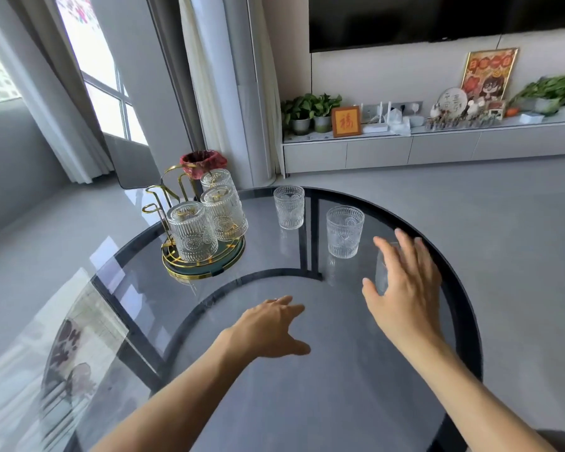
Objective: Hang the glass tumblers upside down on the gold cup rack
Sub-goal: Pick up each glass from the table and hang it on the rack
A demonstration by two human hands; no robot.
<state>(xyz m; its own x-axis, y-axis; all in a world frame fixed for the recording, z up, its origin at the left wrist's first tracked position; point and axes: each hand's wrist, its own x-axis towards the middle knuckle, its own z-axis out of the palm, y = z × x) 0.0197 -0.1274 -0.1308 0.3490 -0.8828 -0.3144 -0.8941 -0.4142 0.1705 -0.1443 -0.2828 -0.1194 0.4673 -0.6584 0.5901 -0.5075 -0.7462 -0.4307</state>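
Three tumblers already hang mouth-down on the gold rack (190, 223) at the far left of the worktop (274, 402), their bases up so they can drain onto the round tray beneath. The nearest hung tumbler (191, 231) sits at the front, a second (224, 213) just behind it, and a third (217, 179) further back. Several gold pegs on the rack's left side stand bare — room, it seems, for what remains.

Two upright tumblers wait in plain sight: the far one (289, 207) near the middle of the far edge, the nearer one (344, 231) to its right. A third glass (381, 272) shows only as a sliver behind your right hand (405, 288), just beside the palm.

Your right hand is spread, fingers splayed and curving around that half-hidden glass; whether skin touches it, you cannot tell from here. Your left hand (268, 331) is also spread and empty, low over the worktop — whether it rests on the surface is unclear.

Judging by the layout, you are about to take the closest glass. It must be turned over before it goes on a peg, and the ribbed glass could slip, so grip it firmly round the wall.
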